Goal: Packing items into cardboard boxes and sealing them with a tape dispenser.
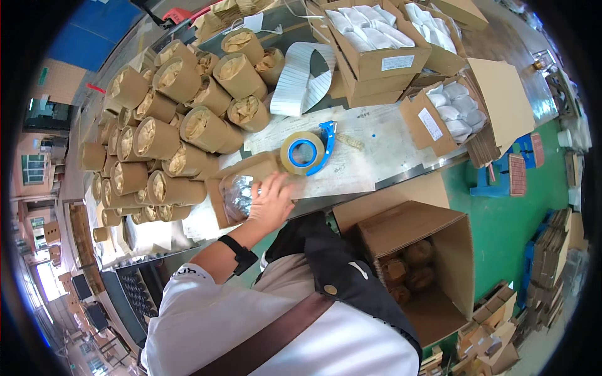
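Note:
My left hand (pixel 271 202), with a dark band on the wrist, lies palm down over the near side of a small open cardboard box (pixel 216 199). Its fingers are stretched out and slightly blurred; they seem to hold nothing. Beside and partly under them, inside the box, is a clear plastic bag (pixel 236 195) with shiny silvery contents that I cannot make out. Just beyond my fingertips a blue tape dispenser (pixel 327 143) lies on the table, carrying a wide roll of yellowish tape (pixel 286 154). My right hand is out of view.
Stacked paper-stuffed cardboard tubes (pixel 157 138) fill the table's left side. At the back stand a curled white sheet (pixel 291 81) and a carton (pixel 385 66) of white-wrapped items; another such carton (pixel 433 125) is at right. A large open carton (pixel 407 225) with brown round things stands near me.

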